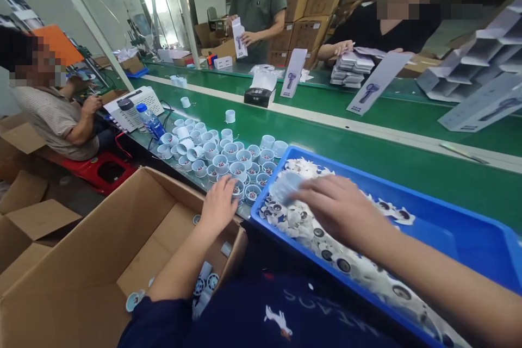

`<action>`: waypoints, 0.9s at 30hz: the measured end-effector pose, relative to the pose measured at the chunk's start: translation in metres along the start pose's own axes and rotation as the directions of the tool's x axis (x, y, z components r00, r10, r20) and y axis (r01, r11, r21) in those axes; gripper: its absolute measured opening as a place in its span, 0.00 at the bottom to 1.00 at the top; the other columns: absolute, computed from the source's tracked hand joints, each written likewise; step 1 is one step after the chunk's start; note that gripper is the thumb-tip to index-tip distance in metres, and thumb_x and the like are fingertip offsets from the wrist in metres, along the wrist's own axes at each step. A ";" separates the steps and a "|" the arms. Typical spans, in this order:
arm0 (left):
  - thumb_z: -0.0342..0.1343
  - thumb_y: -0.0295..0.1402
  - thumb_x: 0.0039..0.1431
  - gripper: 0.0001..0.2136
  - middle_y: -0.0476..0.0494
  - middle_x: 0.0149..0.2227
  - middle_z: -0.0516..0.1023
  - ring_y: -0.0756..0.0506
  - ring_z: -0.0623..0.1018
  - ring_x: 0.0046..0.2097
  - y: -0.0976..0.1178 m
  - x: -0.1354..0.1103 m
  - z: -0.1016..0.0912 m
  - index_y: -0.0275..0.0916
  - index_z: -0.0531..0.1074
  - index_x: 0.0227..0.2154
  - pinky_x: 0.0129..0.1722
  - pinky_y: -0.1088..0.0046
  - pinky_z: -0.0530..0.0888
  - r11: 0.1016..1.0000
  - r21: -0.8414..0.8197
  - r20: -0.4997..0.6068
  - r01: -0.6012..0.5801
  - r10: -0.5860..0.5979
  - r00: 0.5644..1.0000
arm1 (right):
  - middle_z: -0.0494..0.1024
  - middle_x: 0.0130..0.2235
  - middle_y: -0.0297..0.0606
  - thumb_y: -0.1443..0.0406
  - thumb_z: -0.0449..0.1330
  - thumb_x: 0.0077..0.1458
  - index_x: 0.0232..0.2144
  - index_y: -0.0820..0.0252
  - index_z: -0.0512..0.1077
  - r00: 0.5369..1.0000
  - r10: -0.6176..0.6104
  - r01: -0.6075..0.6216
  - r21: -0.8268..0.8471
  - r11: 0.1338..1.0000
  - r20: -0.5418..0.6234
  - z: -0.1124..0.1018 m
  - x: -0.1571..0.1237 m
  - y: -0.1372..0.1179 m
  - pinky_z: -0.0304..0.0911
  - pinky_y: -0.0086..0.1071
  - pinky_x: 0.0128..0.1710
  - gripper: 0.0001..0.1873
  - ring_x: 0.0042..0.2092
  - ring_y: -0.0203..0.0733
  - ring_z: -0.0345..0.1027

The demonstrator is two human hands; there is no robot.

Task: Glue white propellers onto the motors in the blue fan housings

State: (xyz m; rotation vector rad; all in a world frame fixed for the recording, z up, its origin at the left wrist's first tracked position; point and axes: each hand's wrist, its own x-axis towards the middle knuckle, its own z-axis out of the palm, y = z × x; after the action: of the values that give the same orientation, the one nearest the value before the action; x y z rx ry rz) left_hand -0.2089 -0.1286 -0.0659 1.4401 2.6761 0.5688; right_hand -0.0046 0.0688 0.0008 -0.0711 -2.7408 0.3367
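Observation:
My left hand [220, 205] is at the near edge of a cluster of light-blue, cup-shaped plastic housings [220, 162]. Its fingers and thumb close around one light-blue housing [238, 190], partly hidden by them. Over the left end of a blue tray [460, 215], my right hand [336, 204] grips another light-blue housing [285, 187], blurred by motion. Beneath it the tray holds a heap of white fan wheels [304, 223], several showing dark round centres. Inside many of the housings, small reddish and dark parts can be seen.
At my left stands an open cardboard box [134, 228] with several housings inside. A blue-capped bottle [150, 122] and a printed sheet [141, 106] lie beyond the cluster. Across the green conveyor [326, 130], two people handle white cartons [293, 73]; another person sits at left.

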 end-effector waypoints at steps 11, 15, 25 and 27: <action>0.63 0.35 0.56 0.40 0.34 0.72 0.51 0.33 0.56 0.71 -0.033 -0.026 0.031 0.48 0.49 0.68 0.68 0.46 0.60 0.975 -0.221 -0.104 -0.026 0.003 0.995 | 0.61 0.65 0.41 0.69 0.59 0.63 0.50 0.58 0.75 0.944 0.030 0.055 -0.244 0.968 0.329 0.057 0.120 0.040 0.64 0.41 0.54 0.13 0.55 0.45 0.65; 0.61 0.35 0.59 0.39 0.35 0.72 0.50 0.35 0.56 0.72 -0.047 -0.046 0.028 0.50 0.47 0.68 0.68 0.47 0.60 0.956 -0.291 -0.105 0.029 -0.063 0.993 | 0.69 0.56 0.45 0.65 0.57 0.67 0.53 0.62 0.70 0.910 0.248 -0.106 -0.391 0.914 0.333 0.047 0.163 0.104 0.67 0.45 0.54 0.14 0.54 0.46 0.66; 0.54 0.35 0.62 0.34 0.40 0.72 0.52 0.36 0.63 0.69 -0.085 -0.114 0.009 0.57 0.47 0.69 0.66 0.49 0.66 0.927 -0.310 -0.091 0.209 -0.248 0.965 | 0.72 0.52 0.44 0.64 0.62 0.64 0.47 0.63 0.73 0.777 0.162 0.120 -0.397 0.910 0.608 0.088 0.206 0.176 0.68 0.44 0.54 0.11 0.54 0.46 0.67; 0.53 0.34 0.63 0.32 0.39 0.71 0.53 0.37 0.63 0.69 -0.089 -0.117 0.006 0.55 0.49 0.68 0.66 0.50 0.66 0.927 -0.304 -0.102 0.221 -0.262 0.960 | 0.72 0.51 0.43 0.64 0.62 0.64 0.44 0.64 0.73 0.784 0.135 0.151 -0.398 0.905 0.606 0.088 0.205 0.177 0.66 0.45 0.55 0.09 0.54 0.45 0.67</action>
State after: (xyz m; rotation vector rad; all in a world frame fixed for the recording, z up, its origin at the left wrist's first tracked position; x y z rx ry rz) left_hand -0.2121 -0.2667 -0.1171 1.0095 2.6711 1.0226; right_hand -0.2272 0.2397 -0.0472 -0.0722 -3.4304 -0.3312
